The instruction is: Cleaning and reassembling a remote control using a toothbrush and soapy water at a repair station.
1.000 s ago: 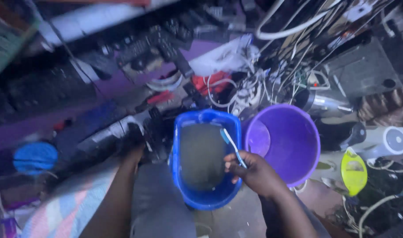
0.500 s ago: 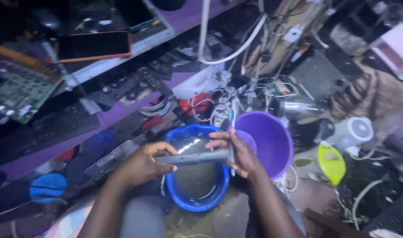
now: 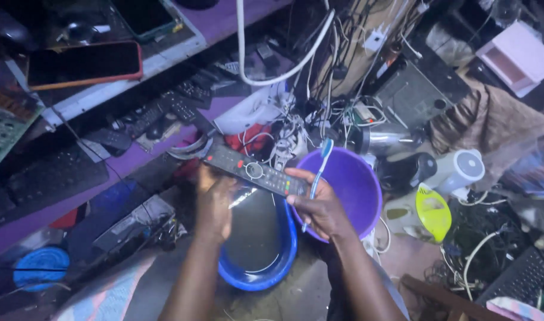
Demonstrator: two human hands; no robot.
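Observation:
A black remote control [image 3: 253, 170] with coloured buttons is held level above a blue basin [image 3: 266, 270] of dark water. My left hand [image 3: 214, 202] grips its left end from below. My right hand [image 3: 318, 208] supports its right end and also clasps a blue and white toothbrush [image 3: 318, 169], bristles pointing up. A purple bucket [image 3: 361, 184] stands just right of the basin, behind my right hand.
A purple shelf [image 3: 123, 166] carries remotes, a keyboard [image 3: 40, 181] and a phone with a red case [image 3: 84, 64]. Tangled cables [image 3: 295, 119], a white fan-like device [image 3: 462, 169], a yellow-green iron [image 3: 432, 211] and a blue lid [image 3: 41, 267] crowd the floor.
The remote has risen out of the basin and turned face up. Both hands lifted with it, and the view swung up toward the shelf.

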